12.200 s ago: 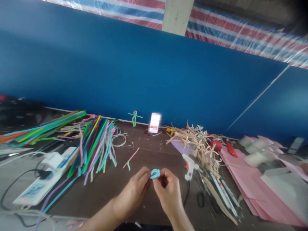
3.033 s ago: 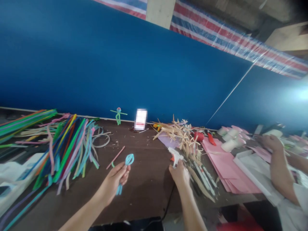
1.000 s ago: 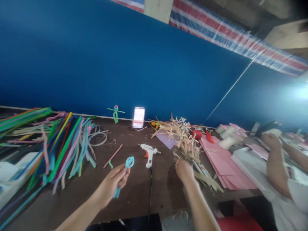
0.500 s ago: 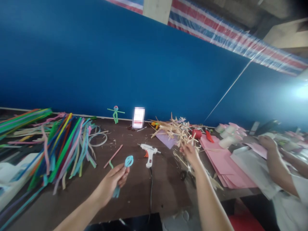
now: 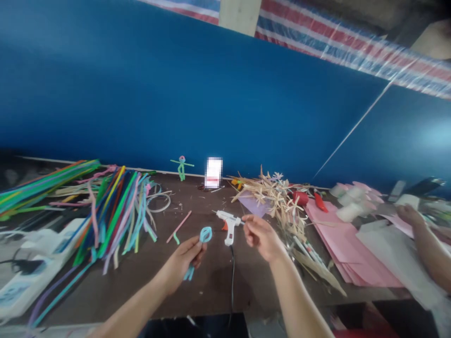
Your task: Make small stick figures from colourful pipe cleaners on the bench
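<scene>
My left hand (image 5: 188,258) is closed around a light blue pipe cleaner (image 5: 206,234), bent into an oval loop above the fingers with its ends hanging below. My right hand (image 5: 262,237) has curled fingers, their tips at the back end of a white glue gun (image 5: 230,226), where a glue stick pokes out. Whether the fingers grip that stick is unclear. The gun lies on the dark table with its orange trigger facing left. Left of it lie a pink pipe cleaner (image 5: 179,226) and a short green piece (image 5: 176,237).
Bundled coloured pipe cleaners (image 5: 116,211) and a white power strip (image 5: 42,267) occupy the left. A green pipe-cleaner figure (image 5: 182,169) stands at the back. Rightward are straw-coloured flowers (image 5: 271,195), pink sheets (image 5: 345,239) and another person's hand (image 5: 410,216). The gun's black cord (image 5: 232,281) runs to the front edge.
My right hand has moved left from the straw-coloured flowers to the back of the glue gun. My left hand still holds the blue loop. The view has shifted slightly left.
</scene>
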